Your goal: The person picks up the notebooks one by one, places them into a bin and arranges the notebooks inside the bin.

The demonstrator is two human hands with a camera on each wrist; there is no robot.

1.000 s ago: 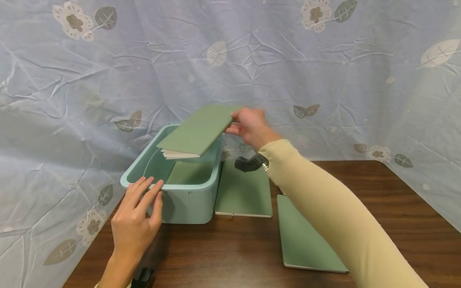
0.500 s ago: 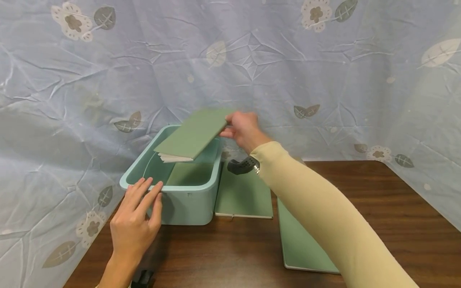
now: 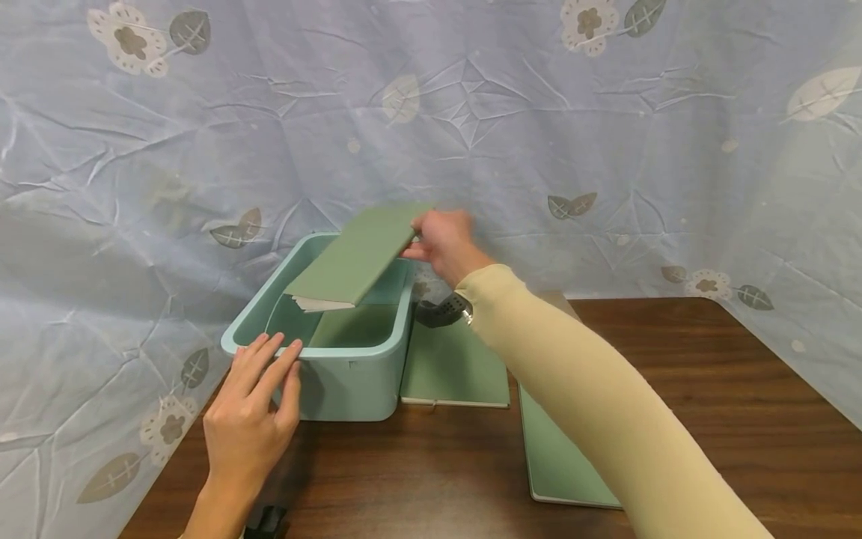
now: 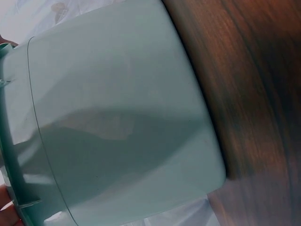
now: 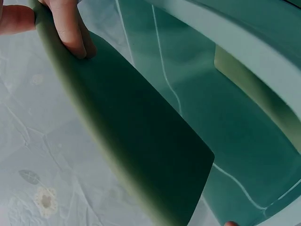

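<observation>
Wood-grain worktop (image 3: 431, 471) carries teal bin (image 3: 346, 385). Flat on worktop: first notebook (image 3: 458, 367) just beside bin; second notebook (image 3: 562, 457) farther right, partly behind sleeve (image 3: 579, 367). Inside bin, third notebook (image 3: 346, 326), flat or leaning cannot tell. Above bin opening, held notebook (image 3: 353, 254) tilts, near end lower, pages loosely fanned. Left hand (image 3: 249, 412) on near rim, fingers extended, slightly apart. Right hand (image 3: 444, 243): fingers clamped on held notebook's right edge. Step appears to be loading bin; next move likely calls for lowering past rim, then release.
</observation>
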